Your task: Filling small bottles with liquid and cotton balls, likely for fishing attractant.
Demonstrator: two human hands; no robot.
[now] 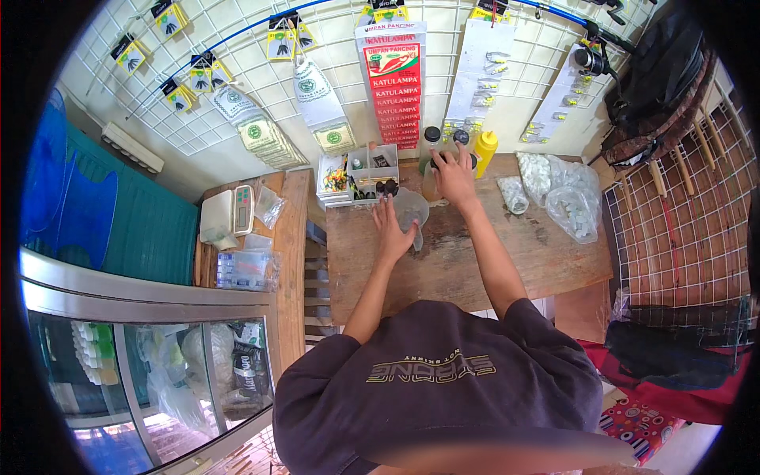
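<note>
My left hand [390, 233] lies against a translucent plastic cup [414, 203] with a handle or spout toward me. Its thumb is over the near side, and whether it grips the cup is unclear. Just beyond those fingertips are two black caps [387, 187] by the edge of a white divided organizer [373, 159]. With fingers curved over its top, my right hand [456, 183] grips a bottle with amber contents [431, 189], partly hidden beneath the hand. Around it stand a black-capped bottle [431, 138], another dark-capped bottle [461, 138] and a yellow squeeze bottle [486, 153].
Bags of white pieces [558, 184] lie right on the wooden table [475, 267]. A digital scale [228, 215] and plastic bags [246, 268] occupy the left table. Fishing tackle packets [395, 89] hang from a wire grid behind. A glass-panelled cabinet [270, 300] stands near left.
</note>
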